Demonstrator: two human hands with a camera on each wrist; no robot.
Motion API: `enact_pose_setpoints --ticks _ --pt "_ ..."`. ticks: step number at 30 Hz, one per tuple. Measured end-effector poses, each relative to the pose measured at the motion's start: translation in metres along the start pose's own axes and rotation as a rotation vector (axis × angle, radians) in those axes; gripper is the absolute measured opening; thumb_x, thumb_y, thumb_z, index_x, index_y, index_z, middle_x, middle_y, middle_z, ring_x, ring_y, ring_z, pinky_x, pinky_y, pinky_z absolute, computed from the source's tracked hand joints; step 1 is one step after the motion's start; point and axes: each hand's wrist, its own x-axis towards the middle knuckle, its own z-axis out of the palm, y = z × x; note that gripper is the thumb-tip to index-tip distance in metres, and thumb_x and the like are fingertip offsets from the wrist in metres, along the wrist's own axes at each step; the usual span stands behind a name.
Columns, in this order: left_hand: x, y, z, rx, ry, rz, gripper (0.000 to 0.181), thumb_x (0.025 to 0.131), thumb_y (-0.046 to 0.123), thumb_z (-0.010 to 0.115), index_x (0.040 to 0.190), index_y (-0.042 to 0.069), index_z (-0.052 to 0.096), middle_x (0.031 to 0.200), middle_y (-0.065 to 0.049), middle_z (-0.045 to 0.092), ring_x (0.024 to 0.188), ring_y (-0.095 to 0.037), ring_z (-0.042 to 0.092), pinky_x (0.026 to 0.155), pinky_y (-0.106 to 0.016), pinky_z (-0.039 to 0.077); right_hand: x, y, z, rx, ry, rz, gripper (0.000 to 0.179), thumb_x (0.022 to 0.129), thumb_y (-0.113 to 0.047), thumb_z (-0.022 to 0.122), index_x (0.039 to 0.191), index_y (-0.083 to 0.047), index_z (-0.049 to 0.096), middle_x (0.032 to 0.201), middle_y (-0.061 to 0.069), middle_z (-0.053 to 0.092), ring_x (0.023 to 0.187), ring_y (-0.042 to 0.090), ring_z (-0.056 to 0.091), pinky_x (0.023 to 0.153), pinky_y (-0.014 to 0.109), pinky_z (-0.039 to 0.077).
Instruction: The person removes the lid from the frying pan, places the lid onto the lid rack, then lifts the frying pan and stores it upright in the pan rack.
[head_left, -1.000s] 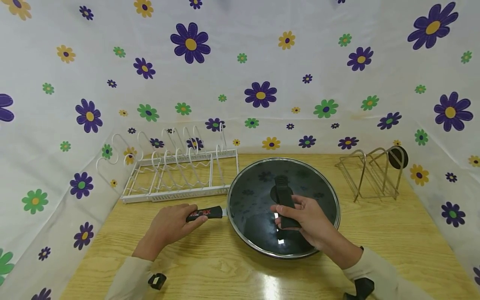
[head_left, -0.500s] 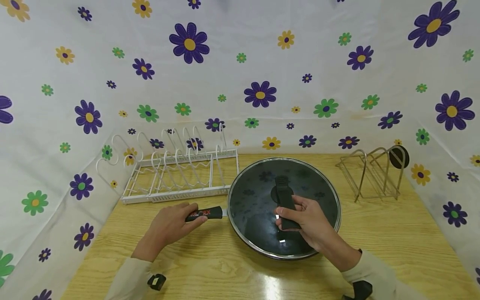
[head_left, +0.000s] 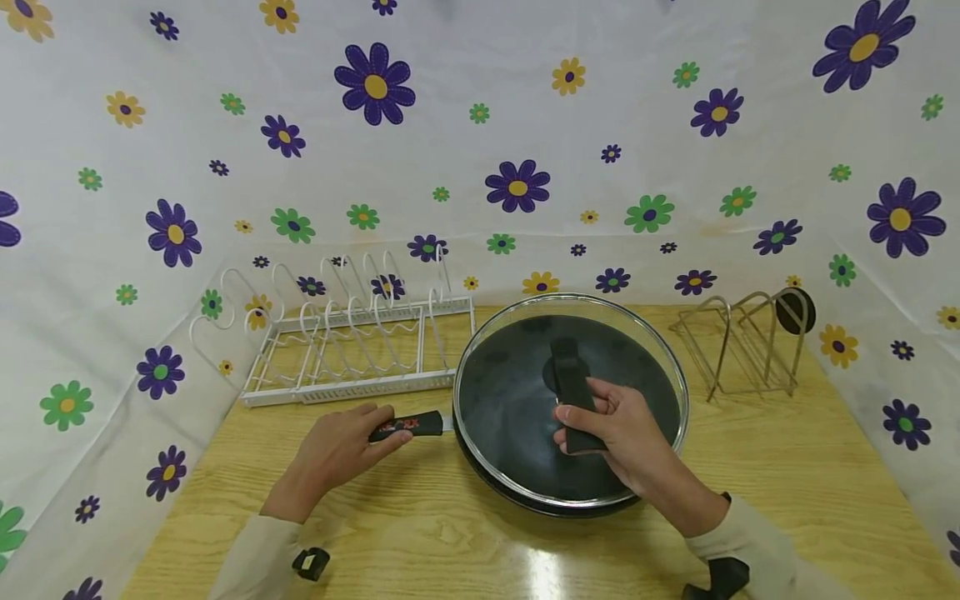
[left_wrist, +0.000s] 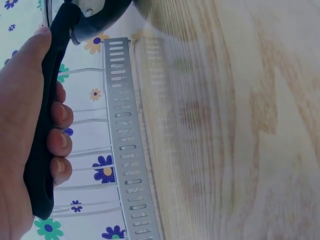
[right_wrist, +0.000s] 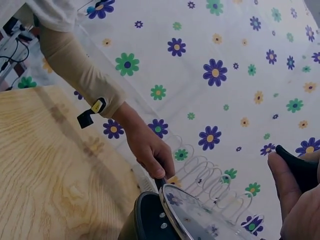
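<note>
A black frying pan (right_wrist: 150, 220) sits on the wooden table, its handle (head_left: 417, 424) pointing left. My left hand (head_left: 333, 450) grips that handle, fingers curled round it in the left wrist view. Over the pan is a round glass lid (head_left: 502, 417) with a metal rim. My right hand (head_left: 633, 429) holds the black lid handle (head_left: 572, 379) between thumb and fingers. The lid is raised off the pan, and a gap to the pan's inside with its rivets shows in the right wrist view. Much of the pan is seen only through the glass.
Behind the left hand stands a white wire dish rack (head_left: 367, 388). A smaller brass-coloured wire rack (head_left: 724, 354) is at the right, with a black disc (head_left: 795, 312) at its far end. A flower-print sheet (head_left: 450, 150) encloses the wooden table (head_left: 420, 533).
The lid has come up off the pan in my right hand, its far edge now higher and the pan's dark inside showing through the glass. My left hand keeps its grip on the handle.
</note>
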Motion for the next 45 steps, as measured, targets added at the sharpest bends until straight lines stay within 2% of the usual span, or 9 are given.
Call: enact_pose_setpoints --ticks 7,10,14,19,23,27,33,39,45 --pt "0.003 0.001 0.000 -0.003 0.012 0.003 0.035 0.095 0.056 0.066 0.088 0.023 0.057 0.069 0.013 0.040 0.052 -0.003 0.028 0.051 -0.024 0.026 -0.004 -0.006 0.000 -0.050 -0.062 -0.055 0.064 0.095 0.008 0.064 0.149 0.016 0.030 0.092 0.006 0.077 0.068 0.016 0.075 0.067 0.034 0.062" --pt "0.004 0.002 -0.002 -0.012 -0.002 -0.006 0.036 0.096 0.057 0.064 0.093 0.022 0.062 0.072 0.014 0.048 0.054 -0.003 0.034 0.052 -0.025 0.032 -0.005 -0.009 -0.001 -0.088 -0.072 -0.077 0.063 0.096 0.008 0.063 0.149 0.017 0.030 0.092 0.005 0.077 0.069 0.016 0.075 0.067 0.035 0.062" --pt "0.006 0.003 -0.005 -0.007 -0.001 0.001 0.039 0.096 0.055 0.064 0.102 0.017 0.068 0.081 0.009 0.061 0.061 -0.004 0.048 0.057 -0.028 0.043 -0.008 -0.014 -0.001 -0.138 -0.072 -0.096 0.063 0.097 0.006 0.062 0.150 0.016 0.030 0.093 0.006 0.077 0.068 0.017 0.074 0.067 0.036 0.062" --pt "0.012 0.006 -0.012 -0.027 0.013 -0.004 0.041 0.097 0.055 0.064 0.106 0.015 0.070 0.088 0.005 0.064 0.073 -0.011 0.059 0.063 -0.033 0.050 -0.010 -0.021 -0.002 -0.186 -0.079 -0.120 0.065 0.097 0.004 0.063 0.152 0.014 0.029 0.094 0.004 0.077 0.068 0.016 0.074 0.067 0.038 0.062" --pt "0.019 0.010 -0.021 -0.075 0.028 0.009 0.039 0.099 0.052 0.062 0.112 0.016 0.070 0.103 -0.001 0.068 0.090 -0.020 0.066 0.075 -0.042 0.055 -0.012 -0.026 -0.002 -0.214 -0.079 -0.139 0.065 0.098 0.003 0.063 0.153 0.013 0.029 0.092 0.002 0.078 0.067 0.016 0.074 0.066 0.039 0.062" --pt "0.029 0.014 -0.032 -0.108 0.047 0.062 0.042 0.100 0.048 0.062 0.120 0.011 0.068 0.115 -0.006 0.068 0.103 -0.026 0.067 0.088 -0.049 0.054 -0.013 -0.030 -0.005 -0.228 -0.082 -0.164 0.064 0.098 0.002 0.063 0.153 0.012 0.031 0.093 0.004 0.078 0.066 0.016 0.074 0.065 0.039 0.062" --pt "0.044 0.021 -0.045 -0.114 0.045 0.114 0.051 0.100 0.050 0.061 0.131 0.010 0.062 0.126 -0.009 0.066 0.114 -0.030 0.065 0.094 -0.052 0.052 -0.014 -0.036 -0.008 -0.268 -0.091 -0.190 0.063 0.098 0.002 0.064 0.153 0.011 0.034 0.095 0.005 0.078 0.066 0.017 0.074 0.065 0.039 0.062" --pt "0.057 0.029 -0.055 -0.136 0.012 0.102 0.059 0.100 0.052 0.061 0.139 0.009 0.057 0.134 -0.009 0.063 0.118 -0.031 0.063 0.098 -0.053 0.051 -0.016 -0.047 -0.010 -0.343 -0.055 -0.185 0.064 0.097 -0.002 0.067 0.153 0.006 0.038 0.093 0.003 0.077 0.065 0.019 0.073 0.066 0.039 0.062" --pt "0.072 0.039 -0.061 -0.185 -0.016 0.098 0.057 0.100 0.051 0.061 0.142 0.014 0.054 0.139 -0.006 0.060 0.121 -0.028 0.062 0.097 -0.052 0.051 -0.021 -0.059 -0.011 -0.398 -0.035 -0.211 0.063 0.097 -0.001 0.067 0.154 0.005 0.039 0.092 0.002 0.077 0.065 0.020 0.073 0.067 0.037 0.062"
